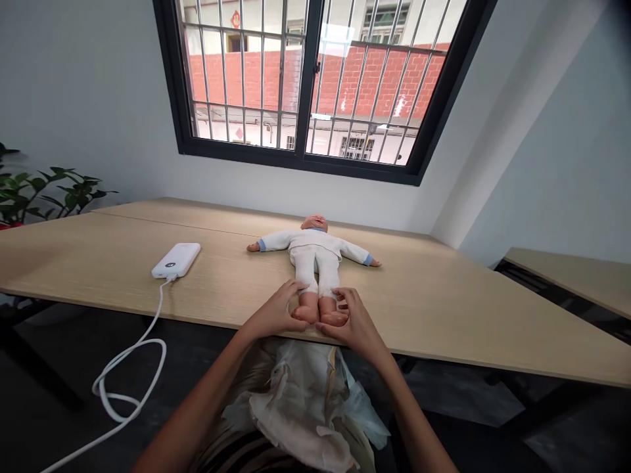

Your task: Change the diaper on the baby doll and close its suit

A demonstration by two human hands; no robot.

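Observation:
A baby doll [315,240] lies on its back on the light wooden table, arms spread wide, bare feet towards me. It wears a white top with blue cuffs and collar, and white trousers. My left hand [277,309] curves round the doll's leg on the left, fingers at the trouser hem and thumb by the foot. Round the other leg curls my right hand [355,322], its fingertips at the hem and ankle, its thumb by the toes. Crumpled whitish cloth [300,401] lies on my lap below the table edge.
A white power bank [176,260] sits on the table [434,309] to the left, its white cable [160,355] hanging over the front edge. Beyond the table are a wall and a barred window [300,157]. A leafy plant [44,194] stands far left; another table [572,276] is at right.

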